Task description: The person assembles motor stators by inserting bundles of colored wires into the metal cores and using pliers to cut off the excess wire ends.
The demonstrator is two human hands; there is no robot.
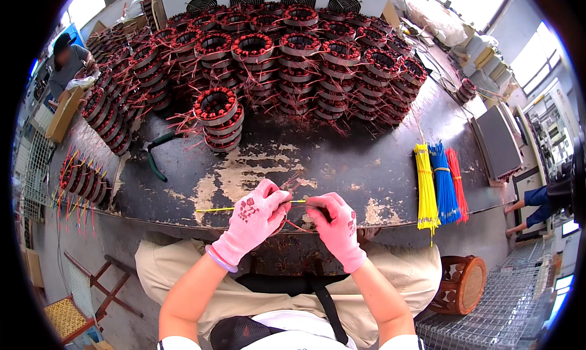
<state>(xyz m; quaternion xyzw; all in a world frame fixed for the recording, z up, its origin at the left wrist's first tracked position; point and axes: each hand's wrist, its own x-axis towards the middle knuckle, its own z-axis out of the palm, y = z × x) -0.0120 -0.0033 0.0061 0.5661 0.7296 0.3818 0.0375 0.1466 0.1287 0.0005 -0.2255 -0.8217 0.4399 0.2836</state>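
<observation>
A pink-gloved left hand (251,211) and right hand (334,220) face each other close together, just above the near edge of a dark, worn worktop (342,161). Both are narrowed: the left hand is closed around a slim yellow wire (212,210), and the right hand pinches at fine strands with thumb and fingers drawn together. The wire's long axis runs side to side, nearly along the line joining the two hands. A long tail sticks out beyond the left hand, away from the right, while a short stretch shows in the gap and reaches the right fingertips. The key relation seems to be this gap, with the right hand nearer the short end. Thin reddish strands (299,227) cross below the wire between the hands; whether they touch it I cannot tell. Ahead and left of the hands stands a short stack of red-wound rings (224,130), with green-handled pliers (154,164) farther left. Well to the right lie a yellow bundle (425,185), a blue bundle (446,188) and a red bundle (456,182) of wires
</observation>
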